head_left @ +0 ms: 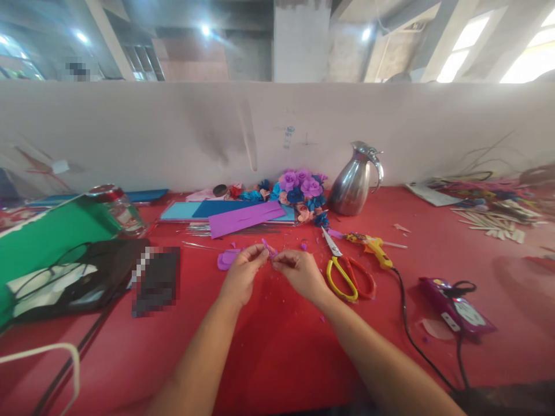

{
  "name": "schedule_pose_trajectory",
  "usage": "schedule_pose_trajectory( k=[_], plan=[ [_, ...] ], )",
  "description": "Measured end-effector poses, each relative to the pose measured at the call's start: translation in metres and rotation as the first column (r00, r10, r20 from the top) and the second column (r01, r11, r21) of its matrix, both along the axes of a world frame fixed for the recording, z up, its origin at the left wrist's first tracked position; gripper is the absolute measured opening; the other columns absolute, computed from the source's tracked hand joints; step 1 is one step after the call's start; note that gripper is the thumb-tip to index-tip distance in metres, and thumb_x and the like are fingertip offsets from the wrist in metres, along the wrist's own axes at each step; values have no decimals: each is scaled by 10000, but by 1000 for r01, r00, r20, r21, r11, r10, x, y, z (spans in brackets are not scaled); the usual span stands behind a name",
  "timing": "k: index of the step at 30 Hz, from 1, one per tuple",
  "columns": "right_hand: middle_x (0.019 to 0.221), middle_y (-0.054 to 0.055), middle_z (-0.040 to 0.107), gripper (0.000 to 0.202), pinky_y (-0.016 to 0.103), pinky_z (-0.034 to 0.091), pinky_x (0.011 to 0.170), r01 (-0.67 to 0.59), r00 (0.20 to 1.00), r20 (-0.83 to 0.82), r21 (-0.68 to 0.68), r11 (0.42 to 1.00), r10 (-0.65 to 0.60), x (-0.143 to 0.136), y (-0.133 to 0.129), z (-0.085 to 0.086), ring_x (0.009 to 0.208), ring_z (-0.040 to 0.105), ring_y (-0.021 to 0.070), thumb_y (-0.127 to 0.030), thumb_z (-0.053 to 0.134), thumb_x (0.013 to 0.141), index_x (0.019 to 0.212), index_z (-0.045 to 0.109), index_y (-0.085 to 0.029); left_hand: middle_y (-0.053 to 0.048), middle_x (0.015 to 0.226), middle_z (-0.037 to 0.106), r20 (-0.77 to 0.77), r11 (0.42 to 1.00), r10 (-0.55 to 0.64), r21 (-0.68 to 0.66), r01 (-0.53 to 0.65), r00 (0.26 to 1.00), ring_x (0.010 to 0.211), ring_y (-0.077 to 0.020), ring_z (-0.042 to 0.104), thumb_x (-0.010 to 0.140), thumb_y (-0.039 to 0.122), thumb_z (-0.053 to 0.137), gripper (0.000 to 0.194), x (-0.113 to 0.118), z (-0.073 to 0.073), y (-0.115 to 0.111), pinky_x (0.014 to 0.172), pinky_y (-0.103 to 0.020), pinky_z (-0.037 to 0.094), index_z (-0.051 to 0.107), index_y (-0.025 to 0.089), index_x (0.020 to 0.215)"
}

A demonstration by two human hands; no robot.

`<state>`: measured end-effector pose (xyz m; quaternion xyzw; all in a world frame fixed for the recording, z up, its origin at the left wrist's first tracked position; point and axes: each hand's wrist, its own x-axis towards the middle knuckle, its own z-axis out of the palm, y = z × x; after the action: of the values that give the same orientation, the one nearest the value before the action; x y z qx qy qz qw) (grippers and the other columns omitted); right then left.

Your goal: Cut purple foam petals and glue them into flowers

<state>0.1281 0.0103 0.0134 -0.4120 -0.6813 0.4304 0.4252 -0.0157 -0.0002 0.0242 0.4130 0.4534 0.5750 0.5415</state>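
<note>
My left hand (pixel 241 271) and my right hand (pixel 299 271) meet over the red table (pixel 269 346), fingertips pinching one small purple foam piece (pixel 269 248) between them. A cut purple foam shape (pixel 226 258) lies just left of my left hand. Yellow-and-red scissors (pixel 347 271) lie right of my right hand, and a yellow glue gun (pixel 373 247) with a black cord rests beyond them. Behind my hands sit a purple foam sheet (pixel 245 218) on blue sheets and a cluster of purple, blue and pink foam flowers (pixel 301 193).
A steel jug (pixel 355 180) stands at the back by the white partition. At left are a green sheet (pixel 47 234), a jar (pixel 119 209) and a black bag (pixel 82 277) with glasses. A purple case (pixel 455 306) lies at right, wooden sticks (pixel 489 222) farther back.
</note>
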Motion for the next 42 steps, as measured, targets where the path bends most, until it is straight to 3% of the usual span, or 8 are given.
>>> schedule_pose_trajectory(
  k=[10,16,21,26,32,38,42],
  plan=[
    [653,-12,676,101,237,463,609,-49,994,-105,-80,996,41,-2,1,-1,611,607,138,-204,564,708,698,663,-189,-1,703,627,49,1000,-3,-10,4,999,677,-115,515,583,324,789,231,3,2,-1,677,-241,379,671,165,701],
    [699,6,705,122,258,479,638,27,998,-52,-42,999,-29,0,2,-1,659,640,160,-234,565,737,731,679,-191,-11,723,650,29,997,9,-72,-7,1000,678,-121,531,525,291,816,269,3,4,-2,671,-246,384,700,166,733],
    [704,11,708,121,259,466,611,133,991,24,-11,991,-132,0,1,-1,629,630,162,-278,598,746,745,693,-203,-30,708,674,37,993,1,-117,3,999,645,-121,530,499,259,824,254,3,-4,0,646,-249,385,723,158,709],
    [734,9,717,112,270,468,644,132,990,47,12,991,-133,-1,-1,2,655,639,168,-272,603,741,744,701,-217,-10,686,661,59,997,5,-79,0,998,627,-102,520,542,291,813,224,2,-10,2,637,-233,376,711,161,694],
    [750,18,720,112,267,463,622,134,990,51,23,991,-135,-1,0,4,651,631,167,-277,608,730,747,695,-207,-6,731,671,98,1000,16,-9,-15,995,718,-125,571,592,321,787,220,2,-6,1,701,-236,403,681,185,729],
    [659,19,679,179,251,455,561,201,974,-106,4,980,-199,-1,-3,9,582,599,151,-335,572,757,697,649,-185,-2,682,639,54,1000,6,-6,-5,999,631,-102,514,597,339,781,236,1,-4,1,623,-220,372,679,171,727],
    [731,39,702,163,266,487,633,164,966,-205,24,986,-155,-1,-3,9,661,630,164,-318,596,757,784,674,-178,-9,685,647,29,999,-38,-9,38,999,670,-120,539,589,358,783,247,5,-1,-2,677,-234,395,681,165,705]
  ],
)
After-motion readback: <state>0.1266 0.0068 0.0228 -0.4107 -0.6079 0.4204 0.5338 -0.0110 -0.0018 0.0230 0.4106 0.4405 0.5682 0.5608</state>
